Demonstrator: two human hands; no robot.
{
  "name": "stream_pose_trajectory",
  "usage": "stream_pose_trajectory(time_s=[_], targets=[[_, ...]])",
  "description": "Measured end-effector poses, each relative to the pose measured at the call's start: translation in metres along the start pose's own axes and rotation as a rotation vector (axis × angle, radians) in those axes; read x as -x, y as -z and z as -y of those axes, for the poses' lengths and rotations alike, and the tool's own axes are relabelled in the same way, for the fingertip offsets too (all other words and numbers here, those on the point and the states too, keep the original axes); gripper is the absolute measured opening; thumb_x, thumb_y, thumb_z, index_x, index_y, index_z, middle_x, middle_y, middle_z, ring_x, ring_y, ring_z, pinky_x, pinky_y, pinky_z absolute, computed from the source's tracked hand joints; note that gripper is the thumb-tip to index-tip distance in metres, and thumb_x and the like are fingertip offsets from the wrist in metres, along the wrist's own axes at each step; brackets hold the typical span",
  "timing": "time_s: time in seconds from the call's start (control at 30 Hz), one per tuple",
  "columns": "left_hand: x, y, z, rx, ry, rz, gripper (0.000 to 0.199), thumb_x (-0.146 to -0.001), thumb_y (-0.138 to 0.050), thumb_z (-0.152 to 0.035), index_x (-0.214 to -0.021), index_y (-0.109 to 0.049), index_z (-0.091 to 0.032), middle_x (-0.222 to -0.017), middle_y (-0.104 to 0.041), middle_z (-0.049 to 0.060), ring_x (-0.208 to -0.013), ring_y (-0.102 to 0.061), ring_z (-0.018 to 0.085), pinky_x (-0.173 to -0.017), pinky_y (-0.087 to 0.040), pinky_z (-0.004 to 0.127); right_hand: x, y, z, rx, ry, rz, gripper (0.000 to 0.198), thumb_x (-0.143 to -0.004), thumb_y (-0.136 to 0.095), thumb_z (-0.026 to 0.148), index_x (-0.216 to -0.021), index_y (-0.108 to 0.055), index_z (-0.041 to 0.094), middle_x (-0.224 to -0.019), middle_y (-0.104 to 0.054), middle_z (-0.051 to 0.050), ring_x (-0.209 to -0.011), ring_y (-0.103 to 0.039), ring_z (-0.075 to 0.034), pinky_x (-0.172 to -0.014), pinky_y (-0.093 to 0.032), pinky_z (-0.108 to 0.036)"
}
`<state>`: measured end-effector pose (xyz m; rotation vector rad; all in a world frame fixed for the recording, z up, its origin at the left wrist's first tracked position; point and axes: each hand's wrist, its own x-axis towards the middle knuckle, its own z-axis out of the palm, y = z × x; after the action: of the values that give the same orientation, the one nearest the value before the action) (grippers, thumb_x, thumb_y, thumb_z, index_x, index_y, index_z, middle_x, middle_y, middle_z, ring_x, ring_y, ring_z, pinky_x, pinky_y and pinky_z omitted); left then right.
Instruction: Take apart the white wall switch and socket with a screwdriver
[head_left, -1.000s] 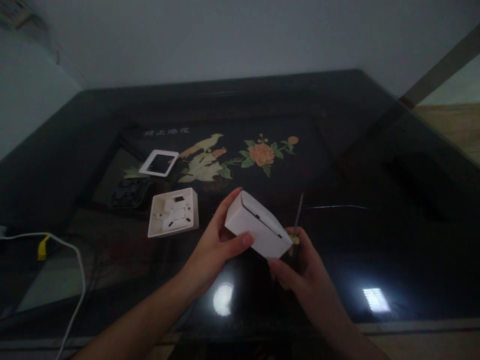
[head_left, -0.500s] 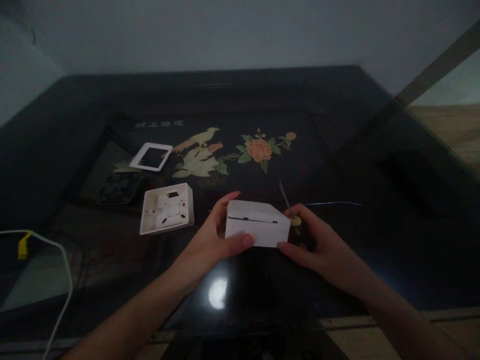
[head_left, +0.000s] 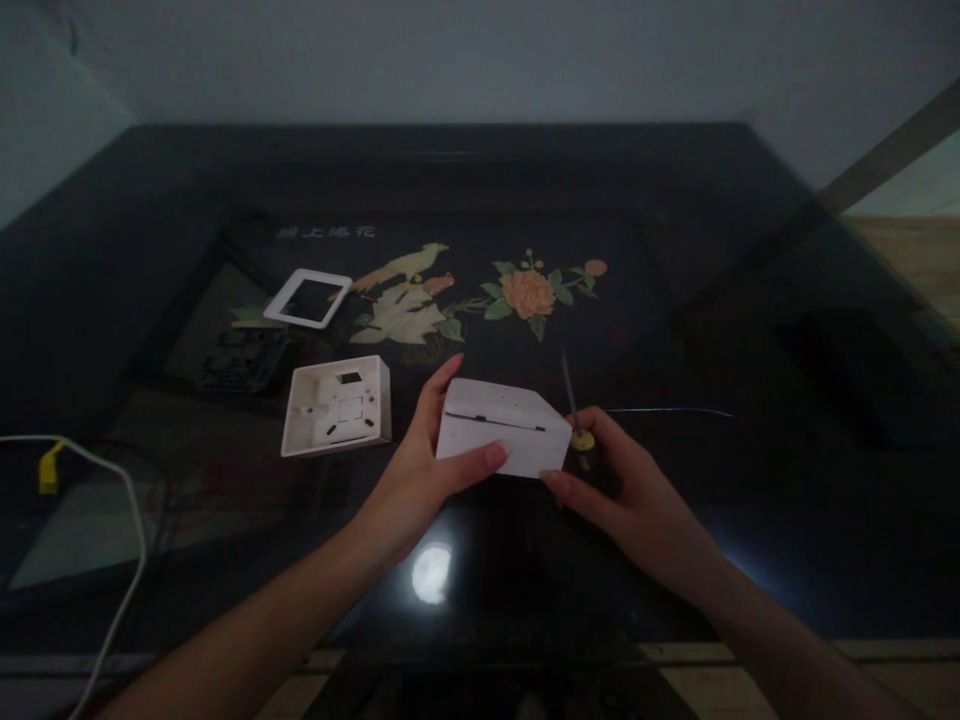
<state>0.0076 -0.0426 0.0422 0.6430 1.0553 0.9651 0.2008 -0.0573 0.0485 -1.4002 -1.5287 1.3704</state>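
In front of me a white plastic box is tilted between both hands, a dark slit with two small notches running along it. My left hand is closed round its left end, thumb on the near face. At the other end, my right hand pinches the right corner with thumb and fingers. A tool with a thin metal shaft and a round yellowish end, apparently a screwdriver, points up beside the right fingers; how it is held is hidden. An open white mounting box lies left of my left hand.
A white square frame and a black slotted part lie on the glossy dark table at left. Near the left edge runs a white cable with a yellow tag. A thin light line lies at right.
The held box has turned slightly and shows more of its upper face. Both hands keep their grip. The whole view has shifted a little.
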Motion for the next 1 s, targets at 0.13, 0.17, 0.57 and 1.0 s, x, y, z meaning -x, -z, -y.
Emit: stream_pose_trajectory(time_s=[0.13,0.17,0.57,1.0], targets=[[-0.002,0.002,0.005,-0.015,-0.018,-0.018,0.095,-0.062,-0.09,-0.036,-0.143,-0.04,-0.027,-0.126,-0.062,0.006,-0.122,-0.055,0.029,-0.107,-0.04,0.041,0.002,-0.002,0.001,-0.039,-0.016,-0.001,0.019,-0.082,-0.066,0.033,-0.092,-0.053,0.024,-0.083,-0.066,0.0,-0.075,-0.061,-0.015,-0.065,-0.05,-0.024],[-0.003,0.003,0.006,-0.026,-0.033,-0.021,0.095,-0.061,-0.09,-0.037,-0.142,-0.041,-0.027,-0.127,-0.061,0.006,-0.122,-0.056,0.03,-0.107,-0.04,0.041,0.002,-0.002,0.0,-0.041,-0.021,-0.001,0.019,-0.082,-0.066,0.033,-0.092,-0.053,0.024,-0.083,-0.066,0.0,-0.075,-0.061,-0.015,-0.065,-0.05,-0.024],[-0.003,-0.001,0.009,0.033,-0.084,0.003,0.092,-0.061,-0.09,-0.039,-0.137,-0.039,-0.032,-0.116,-0.06,0.002,-0.116,-0.055,0.028,-0.095,-0.048,0.037,0.006,-0.008,-0.006,-0.005,-0.023,0.022,0.019,-0.088,-0.061,0.038,-0.094,-0.051,0.023,-0.068,-0.057,0.004,-0.06,-0.053,-0.012,-0.055,-0.044,-0.024],[-0.013,0.017,-0.004,-0.043,-0.265,-0.11,0.089,-0.061,-0.09,-0.033,-0.135,-0.042,-0.032,-0.116,-0.058,0.002,-0.119,-0.055,0.029,-0.101,-0.047,0.039,0.02,-0.003,-0.015,0.173,0.225,0.0,0.027,-0.092,-0.057,0.024,-0.119,-0.061,0.025,-0.069,-0.064,0.005,-0.043,-0.054,-0.007,-0.042,-0.043,-0.019]])
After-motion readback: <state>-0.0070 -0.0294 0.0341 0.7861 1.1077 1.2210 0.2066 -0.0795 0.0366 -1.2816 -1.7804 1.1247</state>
